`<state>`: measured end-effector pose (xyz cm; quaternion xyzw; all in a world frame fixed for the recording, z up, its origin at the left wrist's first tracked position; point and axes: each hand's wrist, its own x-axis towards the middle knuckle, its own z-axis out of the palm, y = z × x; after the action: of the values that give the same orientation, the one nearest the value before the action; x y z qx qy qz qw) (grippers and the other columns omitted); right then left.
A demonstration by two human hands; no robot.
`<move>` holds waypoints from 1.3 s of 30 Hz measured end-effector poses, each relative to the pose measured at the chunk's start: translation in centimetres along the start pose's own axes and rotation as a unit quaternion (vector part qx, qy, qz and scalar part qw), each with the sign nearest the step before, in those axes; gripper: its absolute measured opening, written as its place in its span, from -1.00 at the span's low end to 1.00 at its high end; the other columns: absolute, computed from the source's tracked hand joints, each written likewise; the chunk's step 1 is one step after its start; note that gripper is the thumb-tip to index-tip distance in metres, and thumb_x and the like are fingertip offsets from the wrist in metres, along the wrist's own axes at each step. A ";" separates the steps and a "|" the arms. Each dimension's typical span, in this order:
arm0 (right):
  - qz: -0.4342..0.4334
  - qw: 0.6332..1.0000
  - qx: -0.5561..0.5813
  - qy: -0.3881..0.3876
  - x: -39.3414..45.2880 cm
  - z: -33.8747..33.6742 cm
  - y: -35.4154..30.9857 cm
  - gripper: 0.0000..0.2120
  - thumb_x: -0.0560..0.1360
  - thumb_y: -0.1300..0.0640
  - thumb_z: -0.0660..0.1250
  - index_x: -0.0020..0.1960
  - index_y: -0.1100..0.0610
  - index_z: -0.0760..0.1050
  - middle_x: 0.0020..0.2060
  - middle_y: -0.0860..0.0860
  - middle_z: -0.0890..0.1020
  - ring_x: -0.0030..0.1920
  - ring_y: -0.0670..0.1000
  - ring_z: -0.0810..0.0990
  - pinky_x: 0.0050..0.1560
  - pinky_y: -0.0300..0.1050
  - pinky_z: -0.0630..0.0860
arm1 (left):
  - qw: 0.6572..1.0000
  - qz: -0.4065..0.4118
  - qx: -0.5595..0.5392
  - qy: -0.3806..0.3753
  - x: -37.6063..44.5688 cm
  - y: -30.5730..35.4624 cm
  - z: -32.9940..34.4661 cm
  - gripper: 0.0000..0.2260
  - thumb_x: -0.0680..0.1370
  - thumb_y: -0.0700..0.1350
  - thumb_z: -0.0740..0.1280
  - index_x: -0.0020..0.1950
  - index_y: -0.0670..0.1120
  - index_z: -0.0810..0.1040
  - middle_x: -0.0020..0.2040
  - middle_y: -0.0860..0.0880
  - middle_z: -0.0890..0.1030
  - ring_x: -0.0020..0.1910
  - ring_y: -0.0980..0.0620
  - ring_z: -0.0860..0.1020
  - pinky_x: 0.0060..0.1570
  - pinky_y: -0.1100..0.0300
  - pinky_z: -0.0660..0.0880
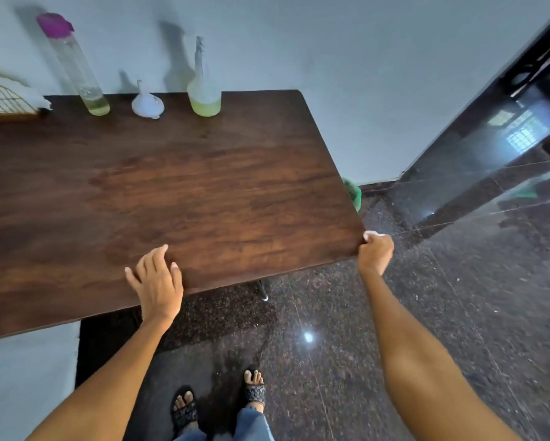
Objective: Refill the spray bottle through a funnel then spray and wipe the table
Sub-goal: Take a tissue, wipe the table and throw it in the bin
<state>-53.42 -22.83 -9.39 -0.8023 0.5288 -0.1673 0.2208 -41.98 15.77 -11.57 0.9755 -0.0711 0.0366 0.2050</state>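
A dark wooden table point(203, 186) fills the view, with a faint wet sheen in its middle. At its far edge stands the spray bottle point(203, 93), holding yellow-green liquid. A white funnel point(148, 105) sits upside down to its left. Further left stands a tall clear bottle point(76, 65) with a purple cap and a little yellowish liquid. My left hand point(157, 281) rests flat on the near edge, fingers relaxed. At the table's near right corner my right hand point(375, 249) grips a small white cloth point(372, 233), mostly hidden in the fist.
A gold wire rack point(3, 101) with something white beside it sits at the far left edge. A green object point(353, 192) lies on the floor behind the right edge. Dark polished granite floor spreads right; my feet stand below the table edge.
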 end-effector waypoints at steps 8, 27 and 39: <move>-0.243 0.943 0.000 -0.229 -7.9 9.8 -14.3 -0.70 0.37 0.41 0.21 -0.03 0.18 0.61 0.04 0.18 0.60 0.09 0.13 0.55 0.05 -0.20 0.45 | 0.998 -0.048 0.010 0.033 2.8 1.7 -0.8 -0.68 0.58 -0.21 0.22 0.33 -0.21 0.41 0.22 -0.23 0.51 0.28 -0.25 0.42 0.36 -0.32 0.09; -0.530 0.698 0.051 -0.478 -26.3 17.9 -29.4 -0.77 0.53 0.31 0.14 0.07 0.34 0.52 0.11 0.22 0.52 0.14 0.12 0.44 0.18 -0.12 0.30 | 0.985 -0.132 0.056 0.094 8.3 -10.5 -6.6 -0.71 0.55 -0.25 0.25 0.27 -0.19 0.47 0.16 -0.21 0.56 0.21 -0.22 0.50 0.32 -0.32 0.20; -0.497 0.778 0.039 -0.382 -27.0 22.9 -35.4 -0.73 0.38 0.29 0.09 -0.03 0.22 0.52 0.02 0.13 0.53 0.05 0.10 0.47 0.05 -0.04 0.48 | 0.993 -0.107 -0.001 0.054 16.2 -16.4 -7.2 -0.69 0.56 -0.22 0.23 0.31 -0.17 0.43 0.17 -0.18 0.55 0.24 -0.18 0.48 0.36 -0.28 0.16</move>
<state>-24.93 18.30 -10.88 -0.9424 -0.0779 0.0457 0.3220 -23.79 31.55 -9.84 0.9738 0.0446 0.0671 0.2125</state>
